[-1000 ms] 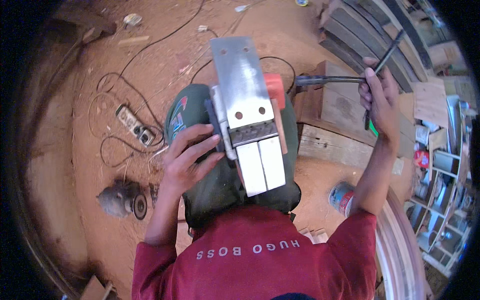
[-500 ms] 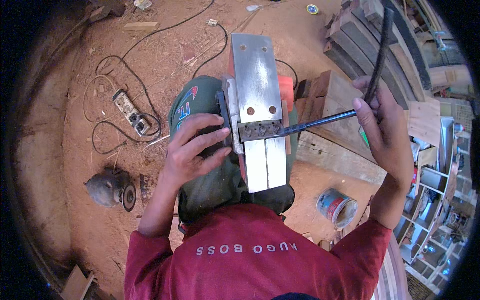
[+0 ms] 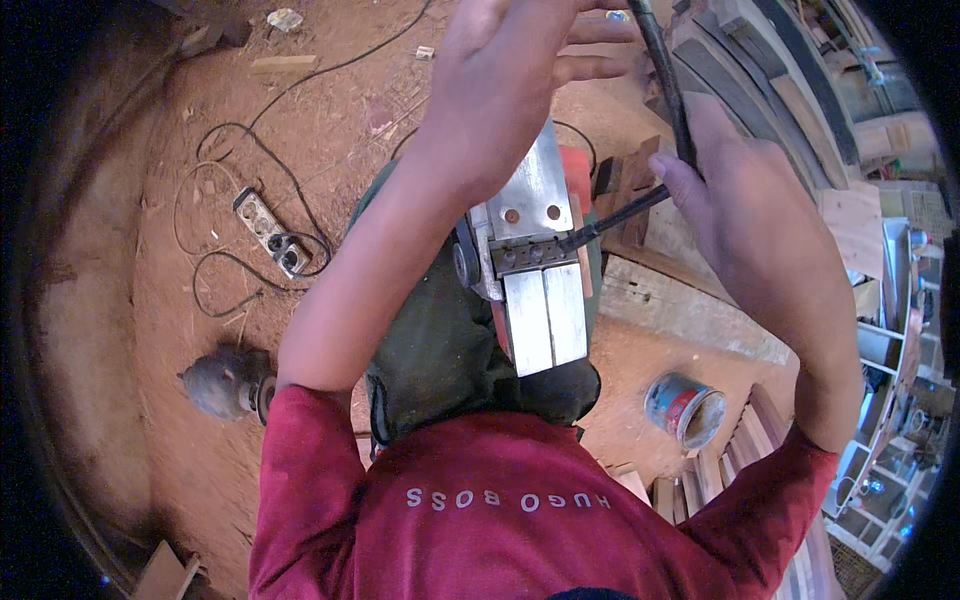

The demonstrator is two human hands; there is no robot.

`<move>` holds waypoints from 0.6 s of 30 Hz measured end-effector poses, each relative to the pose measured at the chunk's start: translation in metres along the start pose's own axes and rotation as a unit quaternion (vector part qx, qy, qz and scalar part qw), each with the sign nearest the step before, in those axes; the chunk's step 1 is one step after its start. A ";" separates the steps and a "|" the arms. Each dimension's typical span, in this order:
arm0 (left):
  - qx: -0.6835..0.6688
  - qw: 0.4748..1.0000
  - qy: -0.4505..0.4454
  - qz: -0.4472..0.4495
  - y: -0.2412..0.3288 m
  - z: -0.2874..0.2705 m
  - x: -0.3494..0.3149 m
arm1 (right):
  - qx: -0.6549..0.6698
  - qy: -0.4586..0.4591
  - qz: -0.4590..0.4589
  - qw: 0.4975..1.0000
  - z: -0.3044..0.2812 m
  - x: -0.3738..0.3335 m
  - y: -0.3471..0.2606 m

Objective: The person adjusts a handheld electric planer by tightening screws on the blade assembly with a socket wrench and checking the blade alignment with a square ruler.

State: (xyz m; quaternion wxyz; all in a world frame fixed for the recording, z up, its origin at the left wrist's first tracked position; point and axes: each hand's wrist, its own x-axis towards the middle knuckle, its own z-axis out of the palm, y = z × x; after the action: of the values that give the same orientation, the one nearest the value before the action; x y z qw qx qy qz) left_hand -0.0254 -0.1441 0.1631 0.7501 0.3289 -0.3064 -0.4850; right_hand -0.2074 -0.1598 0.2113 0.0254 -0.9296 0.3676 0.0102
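Note:
An electric hand planer (image 3: pixel 535 190) lies upside down on my lap, its metal sole facing up. Across its middle runs the slotted cutter block (image 3: pixel 520 256) with several bolts. One end of a dark L-shaped wrench (image 3: pixel 622 214) meets the block at its right side. My right hand (image 3: pixel 760 205) grips this wrench around its bend. Raised over the planer's far end, my left hand (image 3: pixel 505 95) has its fingers stretched out beside the wrench's upper arm. The top edge cuts off part of that hand, and whether it touches the wrench is unclear.
On the left floor are a power strip (image 3: pixel 268 232) with looping cables and an angle grinder (image 3: pixel 225 382). A tin can (image 3: pixel 685 410) stands at right, near wooden strips (image 3: pixel 750 435). Curved timber pieces (image 3: pixel 740 60) are stacked far right, above a shelf of compartments (image 3: pixel 880 365).
My left hand has left the planer's side and moved up and right toward the wrench's upper arm. My right hand has swung the wrench slightly left, its grip still at the bend.

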 end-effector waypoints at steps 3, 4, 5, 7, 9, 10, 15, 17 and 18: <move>-0.110 0.992 -0.030 -0.060 -0.007 0.003 0.006 | -0.044 0.009 -0.081 0.996 0.002 -0.002 -0.002; -0.136 0.988 -0.061 -0.030 -0.018 -0.002 0.011 | -0.042 0.048 -0.100 0.993 0.003 -0.003 -0.001; -0.165 0.982 -0.095 -0.002 -0.028 -0.005 0.018 | -0.044 0.067 -0.106 0.991 0.001 -0.006 -0.001; -0.242 0.950 -0.195 -0.018 -0.045 -0.016 0.042 | -0.044 0.070 -0.101 0.991 -0.008 -0.011 0.000; -0.257 0.947 -0.191 -0.030 -0.064 -0.020 0.057 | -0.041 0.056 -0.090 0.994 -0.022 -0.019 0.004; -0.269 0.945 -0.181 -0.038 -0.071 -0.023 0.062 | -0.071 0.031 -0.069 0.995 -0.029 -0.026 0.006; -0.288 0.942 -0.156 -0.072 -0.069 -0.012 0.064 | -0.069 -0.065 0.026 0.995 -0.057 -0.047 -0.020; -0.291 0.942 -0.150 -0.074 -0.068 -0.010 0.070 | -0.053 -0.042 0.051 0.996 -0.059 -0.055 -0.031; -0.302 0.931 -0.180 -0.100 -0.071 -0.013 0.079 | -0.044 -0.035 0.055 0.997 -0.057 -0.056 -0.036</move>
State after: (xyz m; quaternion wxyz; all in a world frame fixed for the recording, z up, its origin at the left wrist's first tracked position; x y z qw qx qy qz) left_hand -0.0257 -0.2375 0.1103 0.6937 0.0231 -0.2406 -0.6785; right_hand -0.2241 -0.0984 0.2722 -0.0035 -0.9071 0.4165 0.0608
